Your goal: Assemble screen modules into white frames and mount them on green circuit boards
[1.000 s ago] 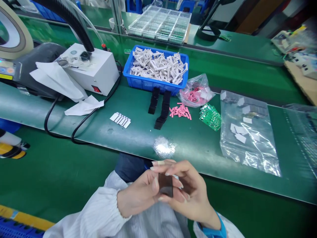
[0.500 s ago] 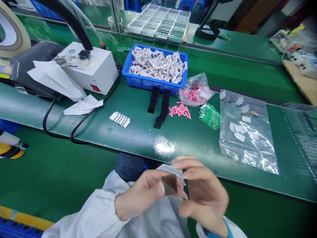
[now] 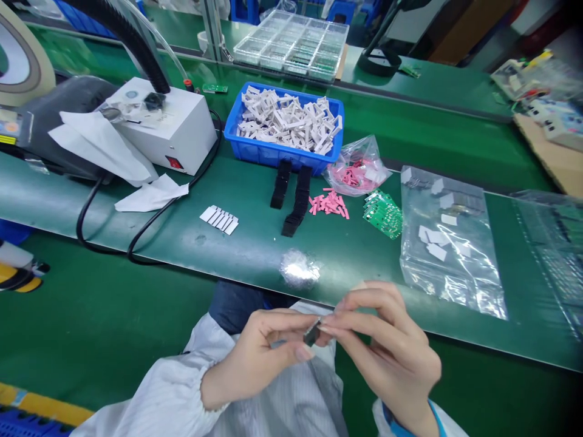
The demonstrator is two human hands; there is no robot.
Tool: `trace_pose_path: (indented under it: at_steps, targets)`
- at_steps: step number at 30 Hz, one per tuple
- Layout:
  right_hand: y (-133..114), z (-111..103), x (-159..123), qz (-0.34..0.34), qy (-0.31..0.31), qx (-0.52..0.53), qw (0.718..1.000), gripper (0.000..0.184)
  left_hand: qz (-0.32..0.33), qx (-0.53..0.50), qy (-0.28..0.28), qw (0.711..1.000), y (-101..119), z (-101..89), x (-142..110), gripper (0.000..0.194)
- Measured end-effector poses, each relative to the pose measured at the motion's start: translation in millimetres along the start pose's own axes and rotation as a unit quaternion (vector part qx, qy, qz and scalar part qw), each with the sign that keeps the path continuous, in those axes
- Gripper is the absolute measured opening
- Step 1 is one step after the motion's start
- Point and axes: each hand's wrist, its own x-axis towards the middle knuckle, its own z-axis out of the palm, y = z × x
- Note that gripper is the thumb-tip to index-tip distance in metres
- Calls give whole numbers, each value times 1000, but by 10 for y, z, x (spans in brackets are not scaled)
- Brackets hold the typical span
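My left hand [image 3: 262, 355] and my right hand [image 3: 392, 352] meet below the table's near edge, both pinching a small dark flat piece [image 3: 312, 333] between thumb and fingertips. The piece is seen nearly edge-on, tilted. On the green table beyond lie two rows of black parts [image 3: 294, 197], a heap of pink strips [image 3: 328, 204], small green circuit boards [image 3: 384, 213], white strips [image 3: 219, 219] and a crumpled bit of clear film [image 3: 298, 269].
A blue bin of white plastic parts [image 3: 286, 124] stands behind the black parts, with a white box machine [image 3: 166, 124] and its black cables to the left. Clear bags [image 3: 449, 240] lie to the right. A clear compartment tray [image 3: 294, 44] sits at the back.
The dark piece has turned from flat-on to nearly edge-on. My right hand has shifted right and now pinches the piece's end with its fingertips.
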Motion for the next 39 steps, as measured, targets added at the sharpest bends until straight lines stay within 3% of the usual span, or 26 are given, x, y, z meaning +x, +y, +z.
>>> trace_pose_path:
  at_steps: [7, 17, 24, 30, 39]
  targets:
    - [3, -19, -3, -4, -5, 36, 999, 14, 46, 105, 10, 993, 82, -22, 9, 36]
    - [0, -32, -41, -28, 45, 12, 999, 18, 82, 123, 5, 989, 123, 26, 6, 41]
    - [23, -19, -42, -28, 50, 27, 998, 16, 134, 226, 0, 965, 183, -67, 46, 40]
    - [-34, -17, -48, -44, 71, -3, 997, 14, 117, 208, -25, 971, 260, -79, 39, 39]
    - [-58, 0, -42, -41, 85, 1, 996, 18, 76, 182, -19, 980, 309, -31, 17, 39]
